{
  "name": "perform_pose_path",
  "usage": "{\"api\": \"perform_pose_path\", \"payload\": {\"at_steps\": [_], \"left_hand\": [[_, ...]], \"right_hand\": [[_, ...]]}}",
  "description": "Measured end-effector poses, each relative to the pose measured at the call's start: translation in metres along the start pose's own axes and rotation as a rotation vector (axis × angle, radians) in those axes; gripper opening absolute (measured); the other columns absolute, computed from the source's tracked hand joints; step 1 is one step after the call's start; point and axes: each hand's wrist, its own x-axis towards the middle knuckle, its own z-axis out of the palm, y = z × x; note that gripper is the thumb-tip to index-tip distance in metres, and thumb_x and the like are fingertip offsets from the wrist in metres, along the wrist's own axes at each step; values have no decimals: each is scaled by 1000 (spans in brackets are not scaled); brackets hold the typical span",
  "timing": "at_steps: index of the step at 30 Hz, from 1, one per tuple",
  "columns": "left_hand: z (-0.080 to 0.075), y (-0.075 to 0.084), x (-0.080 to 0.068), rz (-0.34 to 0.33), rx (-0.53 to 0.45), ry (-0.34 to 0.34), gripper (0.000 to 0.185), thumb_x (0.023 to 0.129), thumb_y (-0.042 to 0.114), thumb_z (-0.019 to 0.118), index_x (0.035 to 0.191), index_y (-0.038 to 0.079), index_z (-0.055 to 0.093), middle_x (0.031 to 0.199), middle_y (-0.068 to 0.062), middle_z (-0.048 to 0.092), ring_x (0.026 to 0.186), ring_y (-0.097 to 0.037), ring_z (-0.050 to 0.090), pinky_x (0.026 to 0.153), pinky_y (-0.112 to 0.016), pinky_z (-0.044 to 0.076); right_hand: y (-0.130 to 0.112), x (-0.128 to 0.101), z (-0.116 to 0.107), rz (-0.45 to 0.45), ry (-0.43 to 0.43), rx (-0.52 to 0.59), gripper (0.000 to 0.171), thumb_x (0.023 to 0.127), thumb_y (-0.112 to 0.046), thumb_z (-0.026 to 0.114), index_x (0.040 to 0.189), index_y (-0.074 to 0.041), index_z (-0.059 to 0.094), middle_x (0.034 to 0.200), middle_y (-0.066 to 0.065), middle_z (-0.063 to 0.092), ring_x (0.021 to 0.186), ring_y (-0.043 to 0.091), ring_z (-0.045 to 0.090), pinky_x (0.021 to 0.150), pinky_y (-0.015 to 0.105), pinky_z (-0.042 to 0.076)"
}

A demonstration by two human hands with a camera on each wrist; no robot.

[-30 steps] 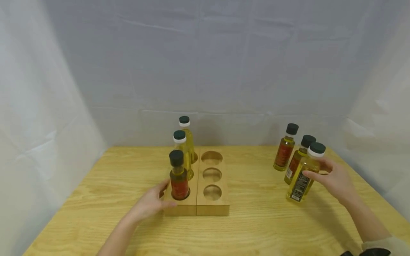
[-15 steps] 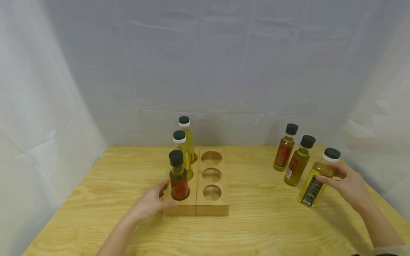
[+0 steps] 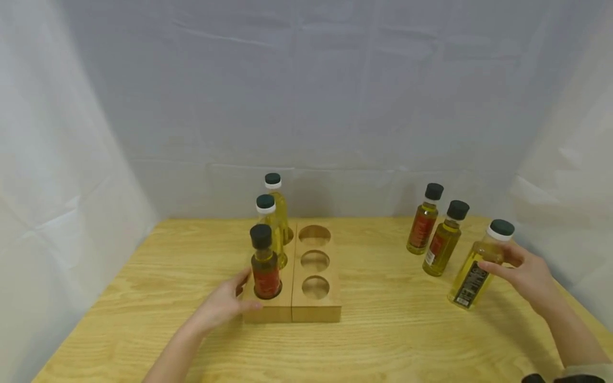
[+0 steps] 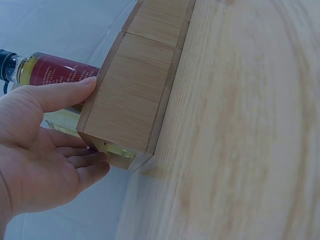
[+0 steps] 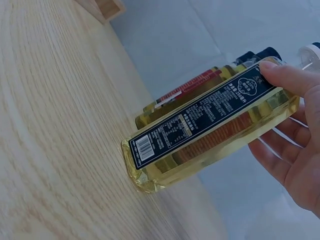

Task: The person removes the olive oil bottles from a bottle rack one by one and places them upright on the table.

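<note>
The right hand (image 3: 527, 274) grips a tilted oil bottle (image 3: 476, 268) near the table's (image 3: 392, 330) right edge, just beside 2 standing bottles (image 3: 438, 234). The left hand (image 3: 222, 306), fingers relaxed, rests against the wooden rack's (image 3: 311, 314) front left corner. 3 holes (image 3: 315, 260) sit open; bare table lies between.

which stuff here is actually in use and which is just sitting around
In use:
right hand gripping the tilted oil bottle
left hand touching the wooden rack

Sitting about:
two dark-capped bottles standing loose
three bottles already in the rack
table
</note>
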Motion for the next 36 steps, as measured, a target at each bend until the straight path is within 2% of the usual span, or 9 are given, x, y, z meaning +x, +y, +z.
{"api": "perform_pose_path", "payload": {"at_steps": [10, 13, 15, 17, 20, 23, 25, 30, 36], "left_hand": [[-1, -1, 1, -5, 14, -3, 90, 80, 20, 73, 142, -13, 16, 144, -36, 18, 128, -52, 23, 105, -56, 25], [-1, -2, 1, -10, 13, -2, 90, 80, 20, 73, 142, -12, 16, 144, -35, 18, 128, -52, 23, 104, -56, 26], [-1, -3, 1, -12, 12, -2, 90, 80, 20, 73, 142, -11, 16, 144, -35, 18, 128, -52, 23, 104, -56, 26], [-1, -4, 1, -10, 12, -2, 90, 80, 20, 73, 143, -11, 17, 144, -35, 18, 128, -52, 23, 104, -56, 26], [0, -4, 2, -6, 13, -4, 90, 80, 20, 73, 143, -11, 17, 144, -35, 18, 129, -51, 23, 105, -56, 25], [0, -3, 2, -9, 13, -5, 90, 80, 19, 73, 143, -10, 17, 144, -34, 17, 129, -51, 23, 104, -56, 26], [0, -3, 2, -15, 10, -6, 90, 80, 19, 73, 143, -10, 17, 145, -34, 17, 128, -52, 23, 104, -57, 25], [-1, -1, 2, -19, 14, -5, 90, 80, 19, 73, 143, -10, 17, 145, -34, 17, 128, -52, 23, 104, -57, 26], [0, -2, 1, -12, 14, -5, 90, 79, 19, 73, 143, -10, 17, 144, -35, 17, 128, -51, 24, 105, -56, 25]], "right_hand": [[9, 0, -1, -21, -20, 55, 74, 92, -27, 60, 149, -7, 17, 147, 33, 11, 128, 54, 17, 91, 67, 29], [11, 0, -2, -29, -22, 55, 73, 92, -27, 59, 149, -12, 18, 148, 31, 9, 130, 52, 16, 98, 39, 42], [12, 0, -2, -38, -23, 66, 71, 92, -26, 59, 149, -14, 19, 149, 29, 8, 131, 50, 14, 90, 16, 43], [14, -2, -3, -48, -21, 76, 68, 93, -25, 58, 149, -17, 21, 151, 23, 8, 133, 47, 13, 77, 2, 37], [18, -4, -3, -77, 3, 90, 62, 93, -21, 58, 147, -21, 28, 152, 3, 19, 137, 20, 23, 77, 1, 35], [21, -8, -6, -117, 31, 128, 58, 93, -14, 58, 144, -25, 33, 137, -18, 37, 118, -7, 37, 75, 2, 37], [23, -10, -8, -142, 48, 166, 54, 92, -8, 58, 139, -27, 40, 122, -27, 44, 103, -16, 41, 74, 3, 38], [22, -17, -13, -126, 62, 164, 38, 91, -9, 59, 118, -34, 52, 100, -32, 54, 89, -14, 52, 69, 6, 42], [19, -27, -17, -170, -10, 165, 25, 94, -6, 54, 111, -23, 61, 97, -23, 63, 82, -2, 62, 65, 17, 53]]}}
